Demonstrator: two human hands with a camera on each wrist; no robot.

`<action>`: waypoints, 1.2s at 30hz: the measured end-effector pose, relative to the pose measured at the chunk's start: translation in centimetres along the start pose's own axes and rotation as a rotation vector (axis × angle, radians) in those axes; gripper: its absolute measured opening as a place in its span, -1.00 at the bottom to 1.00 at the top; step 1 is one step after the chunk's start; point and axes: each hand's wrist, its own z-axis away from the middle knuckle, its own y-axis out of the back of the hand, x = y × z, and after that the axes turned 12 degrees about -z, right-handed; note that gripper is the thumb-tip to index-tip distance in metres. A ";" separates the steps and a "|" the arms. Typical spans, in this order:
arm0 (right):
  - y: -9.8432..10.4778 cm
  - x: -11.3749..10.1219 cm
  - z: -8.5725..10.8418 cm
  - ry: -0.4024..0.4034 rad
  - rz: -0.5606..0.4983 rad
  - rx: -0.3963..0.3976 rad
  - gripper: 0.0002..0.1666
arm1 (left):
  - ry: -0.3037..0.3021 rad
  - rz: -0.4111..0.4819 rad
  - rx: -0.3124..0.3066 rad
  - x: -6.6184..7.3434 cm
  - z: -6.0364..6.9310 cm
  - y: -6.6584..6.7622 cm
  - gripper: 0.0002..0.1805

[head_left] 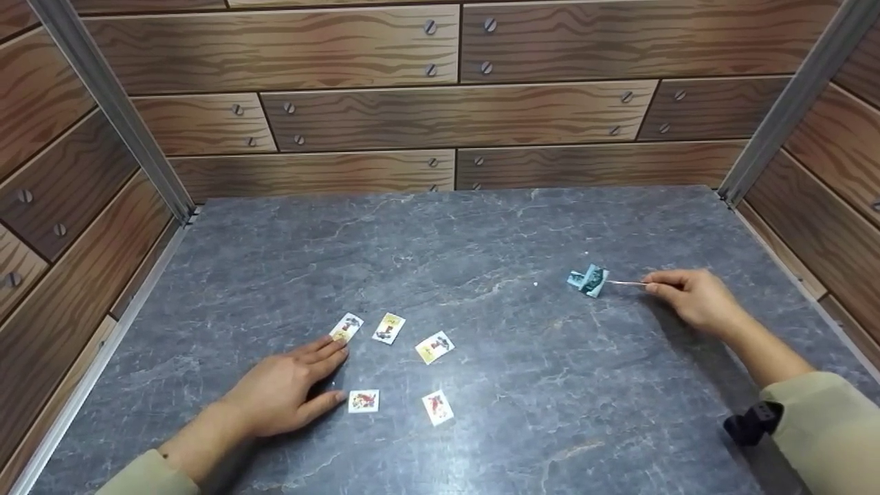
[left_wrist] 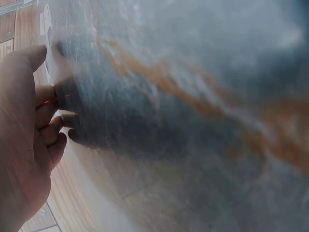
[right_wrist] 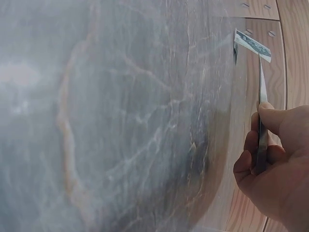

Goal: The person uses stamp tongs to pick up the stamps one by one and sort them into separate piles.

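My right hand (head_left: 696, 302) pinches a slim pair of metal tweezers (head_left: 627, 282). At the tweezers' tip is a small teal patterned card (head_left: 595, 280), tilted up from the table in the right wrist view. Another teal piece (head_left: 575, 278) shows just left of it; whether the two touch, I cannot tell. My left hand (head_left: 285, 388) rests on the table, fingers extended, fingertips on the lower end of a small white and yellow picture card (head_left: 349, 325). Its thumb lies beside a card with a red figure (head_left: 364, 401). The left wrist view shows no card clearly.
To the right of the left hand lie more small cards: two with yellow (head_left: 389, 328) and one with a red figure (head_left: 438, 408). Tiny white specks (head_left: 535, 284) dot the grey marbled table (head_left: 522, 412). Wood-patterned walls (head_left: 357, 51) and metal posts (head_left: 113, 103) bound it.
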 end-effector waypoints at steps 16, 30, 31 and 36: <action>-0.2 0.2 -0.1 0.001 0.016 0.017 -0.70 | 0.007 0.004 -0.003 0.0 0.0 -0.1 -0.22; 0.6 0.6 -0.1 -0.041 0.016 0.044 -0.67 | -0.005 0.001 0.013 0.0 -0.1 0.0 -0.23; 0.7 0.5 0.0 -0.045 0.015 0.046 -0.67 | -0.007 0.003 0.014 0.0 -0.1 0.0 -0.23; 1.2 0.3 0.2 -0.060 0.020 0.054 -0.65 | -0.010 0.007 0.014 -0.1 -0.1 -0.1 -0.23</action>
